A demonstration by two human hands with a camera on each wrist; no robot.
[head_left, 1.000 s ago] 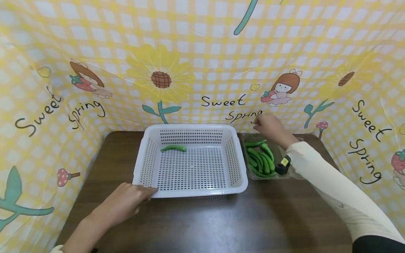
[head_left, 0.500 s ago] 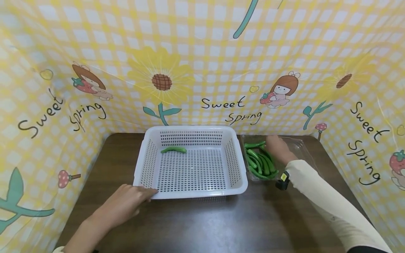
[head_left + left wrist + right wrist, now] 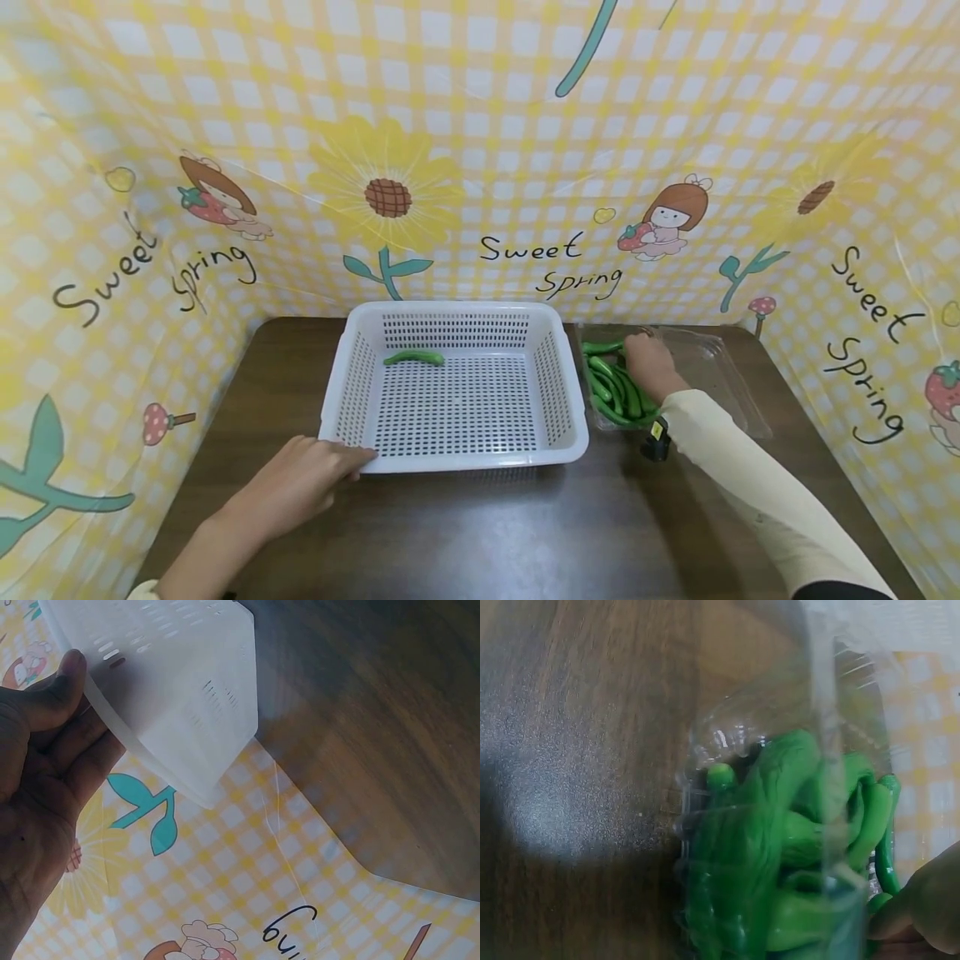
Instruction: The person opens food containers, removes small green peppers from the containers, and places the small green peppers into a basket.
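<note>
In the head view, my left hand (image 3: 303, 479) holds the near left corner of a white perforated plastic basket (image 3: 480, 457). The left wrist view has the thumb on one side of the basket's rim (image 3: 124, 735) and the fingers on the other. One green chili pepper (image 3: 414, 357) lies inside near the back left. My right hand (image 3: 652, 365) reaches into a clear plastic box (image 3: 716, 367), at the right side of several green peppers (image 3: 611, 387). In the right wrist view, the thumb (image 3: 930, 904) is beside the peppers (image 3: 765, 847); what the fingertips touch is hidden.
Basket and box stand side by side on a dark wooden table (image 3: 480, 533). A yellow-and-white checked cloth (image 3: 495, 150) with printed flowers rises behind and at both sides. The box's transparent lid (image 3: 738, 400) lies folded out to the right.
My right hand has come down from above the box's back edge to the peppers, then slightly nearer. The left hand stays on the basket's corner.
</note>
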